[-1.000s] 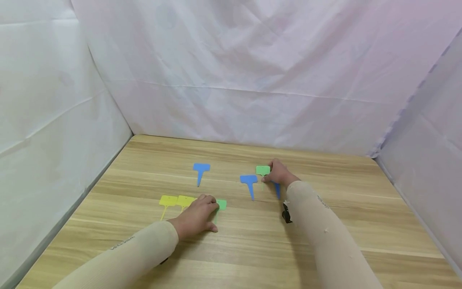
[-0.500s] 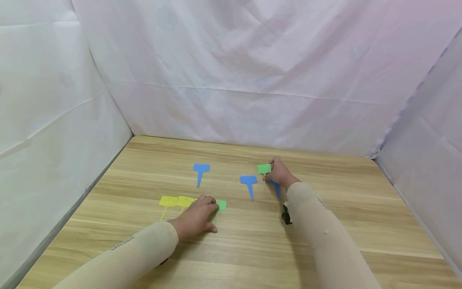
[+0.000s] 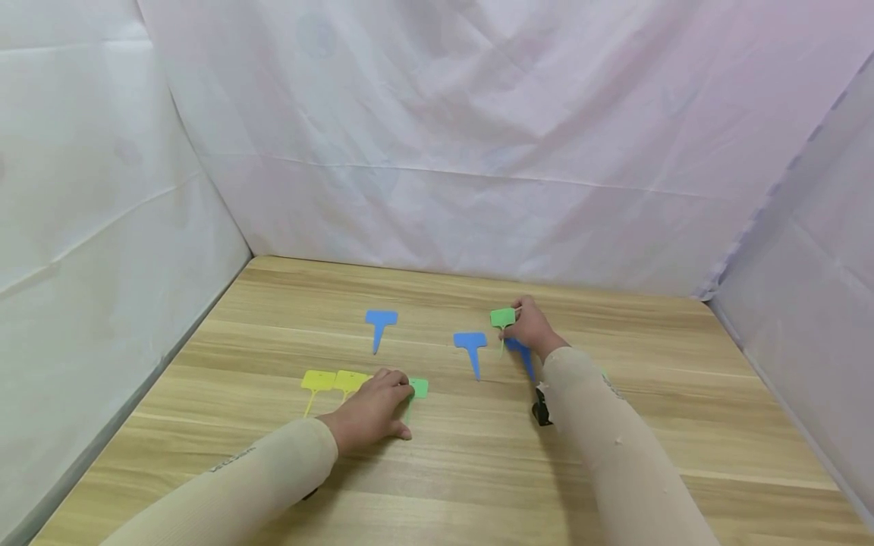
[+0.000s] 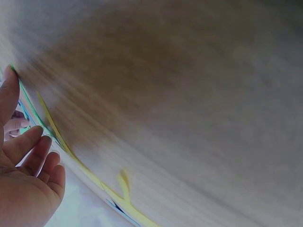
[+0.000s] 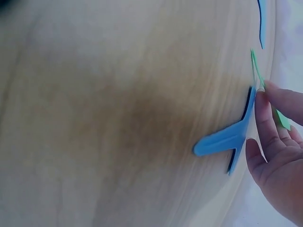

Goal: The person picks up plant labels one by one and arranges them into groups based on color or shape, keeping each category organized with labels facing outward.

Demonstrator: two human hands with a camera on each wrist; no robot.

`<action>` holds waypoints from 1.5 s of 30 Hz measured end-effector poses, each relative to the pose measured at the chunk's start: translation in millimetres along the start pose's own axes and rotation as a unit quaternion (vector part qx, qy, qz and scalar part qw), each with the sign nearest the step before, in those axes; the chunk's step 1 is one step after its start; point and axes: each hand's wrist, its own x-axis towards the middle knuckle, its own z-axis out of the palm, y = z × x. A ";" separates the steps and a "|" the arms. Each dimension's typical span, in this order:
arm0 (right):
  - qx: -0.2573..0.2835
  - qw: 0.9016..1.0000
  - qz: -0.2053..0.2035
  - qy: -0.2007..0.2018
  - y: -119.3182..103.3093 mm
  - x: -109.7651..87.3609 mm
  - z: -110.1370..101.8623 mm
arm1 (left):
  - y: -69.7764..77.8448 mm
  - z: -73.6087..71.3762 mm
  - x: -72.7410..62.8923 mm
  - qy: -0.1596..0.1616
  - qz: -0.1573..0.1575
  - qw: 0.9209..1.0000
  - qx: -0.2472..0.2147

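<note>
Toward the back of the wooden table (image 3: 451, 493), my right hand (image 3: 531, 330) pinches a green tag (image 3: 502, 318) by its thin stem, between finger and thumb. A pale thin strip pokes out by those fingers too; I can't tell if it is a second tag.

Just at 6 o'clock from that hand lies a blue tag (image 5: 222, 139). At 9 o'clock, near it, is the middle blue tag (image 3: 470, 339).

Down at 8 o'clock, my left hand (image 3: 369, 406) rests with loose, bent fingers and grips nothing. The low green tag (image 3: 419, 388) peeks out at its 2 o'clock, partly hidden by the fingers. Two yellow tags, the outer one (image 3: 318, 379) and the inner one (image 3: 350, 380), sit side by side at 10 and 11 o'clock. The far blue tag (image 3: 381, 318) is at 12 o'clock, well apart.

I'd guess the low row is partly done, with yellow, yellow and green in line. The pinched green tag is not set down yet, and the three blue ones look spread out, not lined up.
</note>
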 end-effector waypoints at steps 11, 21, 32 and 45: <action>0.036 0.999 -0.003 0.016 -0.6 -3.6 -5.1 | -2.4 1.9 3.1 0.001 0.002 1.000 0.003; 0.076 0.997 0.001 0.024 -5.2 -8.8 -11.4 | -3.2 0.6 6.9 -0.004 0.000 1.000 0.006; 0.078 0.997 0.002 0.027 -10.6 -21.1 -8.2 | -7.1 0.6 10.8 -0.004 -0.002 1.000 0.000; 0.094 0.995 -0.004 -0.022 -17.5 -42.2 10.3 | -6.8 0.1 13.2 -0.002 0.002 1.000 -0.002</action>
